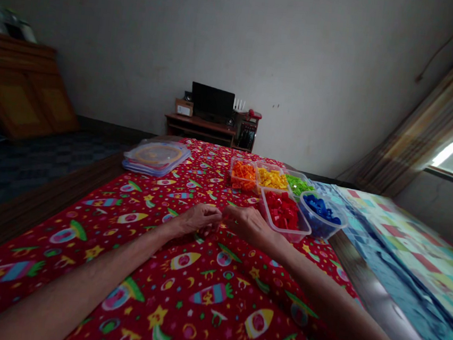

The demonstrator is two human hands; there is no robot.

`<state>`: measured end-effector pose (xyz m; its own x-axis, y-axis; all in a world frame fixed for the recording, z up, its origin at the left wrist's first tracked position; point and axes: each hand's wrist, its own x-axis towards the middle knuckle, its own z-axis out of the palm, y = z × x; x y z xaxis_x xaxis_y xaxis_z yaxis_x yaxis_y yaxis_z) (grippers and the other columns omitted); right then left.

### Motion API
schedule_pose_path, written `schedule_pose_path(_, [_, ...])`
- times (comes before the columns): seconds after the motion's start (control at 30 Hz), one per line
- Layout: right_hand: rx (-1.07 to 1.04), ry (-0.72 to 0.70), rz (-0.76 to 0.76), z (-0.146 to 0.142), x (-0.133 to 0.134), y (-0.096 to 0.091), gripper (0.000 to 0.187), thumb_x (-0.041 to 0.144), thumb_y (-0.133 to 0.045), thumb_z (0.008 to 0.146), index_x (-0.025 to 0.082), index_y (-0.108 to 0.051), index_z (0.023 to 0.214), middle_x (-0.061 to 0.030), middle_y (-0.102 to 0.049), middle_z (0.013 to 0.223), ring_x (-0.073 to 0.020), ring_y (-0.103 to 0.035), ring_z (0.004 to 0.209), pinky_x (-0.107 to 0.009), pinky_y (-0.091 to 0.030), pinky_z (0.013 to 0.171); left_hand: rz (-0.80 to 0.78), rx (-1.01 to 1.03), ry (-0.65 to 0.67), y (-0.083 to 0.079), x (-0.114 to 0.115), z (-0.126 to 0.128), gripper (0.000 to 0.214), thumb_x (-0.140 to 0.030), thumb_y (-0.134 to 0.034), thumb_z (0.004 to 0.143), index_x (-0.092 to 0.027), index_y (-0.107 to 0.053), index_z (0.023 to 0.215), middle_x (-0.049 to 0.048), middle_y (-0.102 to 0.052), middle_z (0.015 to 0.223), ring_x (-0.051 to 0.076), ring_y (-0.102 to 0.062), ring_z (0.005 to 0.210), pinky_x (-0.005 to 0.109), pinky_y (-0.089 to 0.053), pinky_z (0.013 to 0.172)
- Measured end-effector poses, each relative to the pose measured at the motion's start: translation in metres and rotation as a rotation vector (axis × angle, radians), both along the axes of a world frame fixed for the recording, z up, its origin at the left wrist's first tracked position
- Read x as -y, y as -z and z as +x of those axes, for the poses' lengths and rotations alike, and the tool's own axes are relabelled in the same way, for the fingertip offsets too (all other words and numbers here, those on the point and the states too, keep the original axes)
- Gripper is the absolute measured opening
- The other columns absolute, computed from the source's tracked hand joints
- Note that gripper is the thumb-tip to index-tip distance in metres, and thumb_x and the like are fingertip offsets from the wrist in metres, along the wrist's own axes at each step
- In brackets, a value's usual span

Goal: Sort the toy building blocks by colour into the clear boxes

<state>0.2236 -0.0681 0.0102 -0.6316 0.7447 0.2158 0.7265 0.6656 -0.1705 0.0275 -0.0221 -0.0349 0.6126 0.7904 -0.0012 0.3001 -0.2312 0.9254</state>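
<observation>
My left hand (199,218) and my right hand (247,223) rest close together on a red cloth with rocket prints (183,289), fingertips almost meeting. Both have their fingers curled in a pinch; what sits between them is too small to make out. Just right of my right hand stands a clear tub of red bricks (284,212). Beside it is a tub of blue bricks (322,211). Behind them stand tubs of orange bricks (244,174), yellow bricks (272,178) and green bricks (298,185).
A stack of clear lids (156,157) lies at the cloth's far left. A patterned blue cloth (406,251) covers the surface on the right. A low desk with a monitor (212,103) stands by the far wall. A wooden cabinet (21,91) is at left.
</observation>
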Motion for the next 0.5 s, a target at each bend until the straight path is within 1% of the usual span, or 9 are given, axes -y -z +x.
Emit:
schedule_pose_path(0.1, [0.007, 0.029, 0.035, 0.006, -0.003, -0.001, 0.013, 0.021, -0.049, 0.091, 0.015, -0.059, 0.086, -0.0005, -0.058, 0.066, -0.0073, -0.036, 0.053, -0.023, -0.019, 0.052, -0.002, 0.010, -0.006, 0.004, 0.001, 0.000, 0.057, -0.070, -0.049, 0.077, -0.015, -0.058, 0.070, -0.0015, -0.056, 0.051, 0.009, -0.049, 0.041, 0.020, -0.036, 0.041])
schedule_pose_path(0.2, [0.002, 0.147, 0.080, 0.023, -0.021, -0.014, 0.019, 0.024, -0.046, 0.091, 0.015, -0.062, 0.086, -0.0009, -0.058, 0.065, -0.0080, -0.037, 0.053, -0.023, -0.020, 0.052, -0.024, 0.068, -0.013, 0.010, -0.001, 0.001, 0.056, -0.068, -0.044, 0.082, -0.014, -0.061, 0.082, 0.0017, -0.064, 0.063, 0.009, -0.053, 0.045, 0.019, -0.036, 0.041])
schedule_pose_path(0.3, [0.005, 0.341, 0.155, 0.049, -0.054, -0.037, 0.019, 0.023, -0.048, 0.089, 0.015, -0.065, 0.092, -0.0037, -0.063, 0.070, -0.0105, -0.045, 0.057, -0.022, -0.025, 0.054, 0.024, 0.068, -0.002, 0.013, -0.003, 0.002, 0.052, -0.063, -0.045, 0.084, -0.014, -0.061, 0.086, 0.0020, -0.064, 0.066, 0.008, -0.053, 0.045, 0.018, -0.038, 0.041])
schedule_pose_path(0.37, [-0.003, 0.484, 0.243, 0.069, -0.080, -0.052, 0.021, 0.023, -0.051, 0.088, 0.015, -0.066, 0.099, -0.0081, -0.068, 0.080, -0.0147, -0.054, 0.067, -0.023, -0.031, 0.059, 0.062, 0.043, 0.006, 0.015, -0.004, 0.003, 0.049, -0.060, -0.046, 0.085, -0.013, -0.061, 0.084, 0.0012, -0.063, 0.065, 0.007, -0.051, 0.044, 0.018, -0.039, 0.042])
schedule_pose_path(0.43, [-0.008, 0.585, 0.275, 0.086, -0.101, -0.062, 0.030, 0.030, -0.053, 0.088, 0.014, -0.065, 0.110, -0.0121, -0.070, 0.089, -0.0195, -0.060, 0.076, -0.026, -0.037, 0.064, 0.084, 0.023, 0.009, 0.016, -0.005, 0.003, 0.048, -0.058, -0.045, 0.086, -0.014, -0.061, 0.084, 0.0010, -0.062, 0.065, 0.007, -0.050, 0.043, 0.017, -0.039, 0.042])
schedule_pose_path(0.5, [-0.036, 0.651, 0.283, 0.101, -0.113, -0.066, 0.037, 0.036, -0.050, 0.090, 0.013, -0.064, 0.115, -0.0145, -0.071, 0.093, -0.0219, -0.063, 0.081, -0.028, -0.041, 0.068, 0.094, 0.014, 0.012, 0.016, -0.005, 0.002, 0.047, -0.057, -0.044, 0.087, -0.014, -0.061, 0.084, 0.0016, -0.063, 0.067, 0.007, -0.052, 0.045, 0.017, -0.040, 0.042])
